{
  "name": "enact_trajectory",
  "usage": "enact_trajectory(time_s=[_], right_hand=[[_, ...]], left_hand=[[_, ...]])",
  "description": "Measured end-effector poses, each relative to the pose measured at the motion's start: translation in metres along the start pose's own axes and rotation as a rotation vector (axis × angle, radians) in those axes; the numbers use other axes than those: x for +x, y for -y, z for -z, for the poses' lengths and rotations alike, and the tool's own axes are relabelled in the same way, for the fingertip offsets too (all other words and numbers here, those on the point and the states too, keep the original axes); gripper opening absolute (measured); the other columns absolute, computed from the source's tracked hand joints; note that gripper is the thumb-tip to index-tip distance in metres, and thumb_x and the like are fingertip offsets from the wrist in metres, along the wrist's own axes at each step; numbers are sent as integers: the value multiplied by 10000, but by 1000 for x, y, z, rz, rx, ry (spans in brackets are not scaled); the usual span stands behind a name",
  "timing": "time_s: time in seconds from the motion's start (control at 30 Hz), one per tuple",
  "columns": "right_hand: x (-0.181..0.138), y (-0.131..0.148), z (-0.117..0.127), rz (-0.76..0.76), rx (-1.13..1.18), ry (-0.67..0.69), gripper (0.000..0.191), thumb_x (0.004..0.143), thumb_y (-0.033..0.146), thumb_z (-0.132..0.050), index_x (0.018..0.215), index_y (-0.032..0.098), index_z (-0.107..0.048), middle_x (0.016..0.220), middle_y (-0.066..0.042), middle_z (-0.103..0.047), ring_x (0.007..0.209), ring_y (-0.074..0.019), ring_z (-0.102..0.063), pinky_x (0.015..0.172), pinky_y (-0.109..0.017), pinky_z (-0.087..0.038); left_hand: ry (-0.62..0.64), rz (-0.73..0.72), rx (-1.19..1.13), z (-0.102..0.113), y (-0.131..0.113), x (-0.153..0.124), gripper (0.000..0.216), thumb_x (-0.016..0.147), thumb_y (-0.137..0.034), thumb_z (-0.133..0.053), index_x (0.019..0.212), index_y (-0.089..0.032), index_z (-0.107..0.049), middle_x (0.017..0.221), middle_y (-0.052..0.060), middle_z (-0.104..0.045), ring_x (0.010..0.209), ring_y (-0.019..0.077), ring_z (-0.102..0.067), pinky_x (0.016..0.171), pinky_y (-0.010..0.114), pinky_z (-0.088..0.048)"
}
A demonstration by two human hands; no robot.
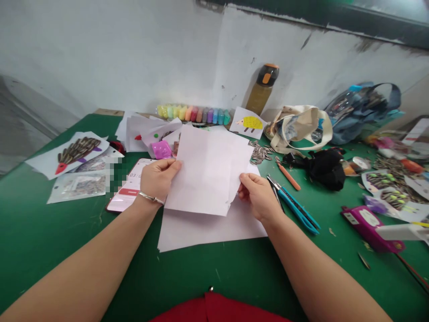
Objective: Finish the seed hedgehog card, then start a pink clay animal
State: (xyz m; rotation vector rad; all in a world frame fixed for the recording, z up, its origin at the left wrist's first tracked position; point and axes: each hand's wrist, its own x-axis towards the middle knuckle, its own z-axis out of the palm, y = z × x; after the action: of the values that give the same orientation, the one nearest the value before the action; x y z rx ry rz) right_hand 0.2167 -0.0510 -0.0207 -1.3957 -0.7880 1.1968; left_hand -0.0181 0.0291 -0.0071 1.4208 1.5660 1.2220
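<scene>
— Holding what, exactly?
— Your left hand [157,179] and right hand [256,197] each pinch a side edge of the white sheet [209,170], raised tilted above the green bench [50,223].
— And underneath?
— More white paper [208,228] lies flat below it; blue-handled scissors [295,205] rest just beside your right hand.

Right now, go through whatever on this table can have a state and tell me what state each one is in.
Left hand: gripping the sheet's left edge.
Right hand: pinching the sheet's right edge.
Sheet of paper: held up, creased.
Paper underneath: lying flat.
Scissors: shut, lying beside the right hand.
Bottle: upright, cap on.
Phone: screen lit.
Cloth bag: slumped open.
</scene>
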Motion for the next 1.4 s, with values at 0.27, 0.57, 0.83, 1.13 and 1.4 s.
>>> enact_trajectory(time_s=[0.27, 0.57, 0.83, 1.13, 1.4], right_hand=[[5, -1, 6, 33, -126, -88, 305, 770, 431, -611, 587, 190, -576, 532, 16, -592, 455, -103, -498, 433, -227, -341], [5, 1, 3, -85, -23, 47, 318, 733, 461, -689, 658, 173, -577, 616, -27, -659, 470, -110, -561, 409, -209, -368], [-9, 1, -10, -346, 27, 445, 269, 695, 381, -727, 670, 129, -636, 553, -39, -641, 497, -140, -623, 389, -194, -392], [4, -6, 4, 62, -237, 38, 383, 798, 500, -634, 647, 150, -658, 537, -29, -637, 525, -152, -565, 541, -271, -441], [13, -8, 18, 60, 177, -60, 280, 773, 448, -702, 825, 177, -659, 773, -42, -681, 649, -178, -611, 610, -311, -509]], left_hand=[[-55, 127, -449, 0, 10, 13, 208, 570, -334, -802, 691, -194, -708, 638, -20, -655, 558, 125, -567, 520, 239, -492], [-67, 223, -522, -1, 9, 15, 190, 565, -289, -802, 676, -197, -679, 621, -31, -654, 544, 130, -579, 510, 243, -512], [64, 168, -473, -2, 0, 4, 247, 573, -358, -823, 702, -184, -701, 637, -14, -649, 556, 120, -558, 499, 222, -480], [649, -120, -191, -1, -16, -28, 345, 817, -389, -669, 1078, -165, -691, 1009, 84, -734, 906, 243, -684, 752, 340, -564], [496, -1037, 99, -1, -25, -61, 308, 880, -63, -494, 1130, -167, -639, 1021, 91, -732, 911, 196, -681, 804, 320, -557]])
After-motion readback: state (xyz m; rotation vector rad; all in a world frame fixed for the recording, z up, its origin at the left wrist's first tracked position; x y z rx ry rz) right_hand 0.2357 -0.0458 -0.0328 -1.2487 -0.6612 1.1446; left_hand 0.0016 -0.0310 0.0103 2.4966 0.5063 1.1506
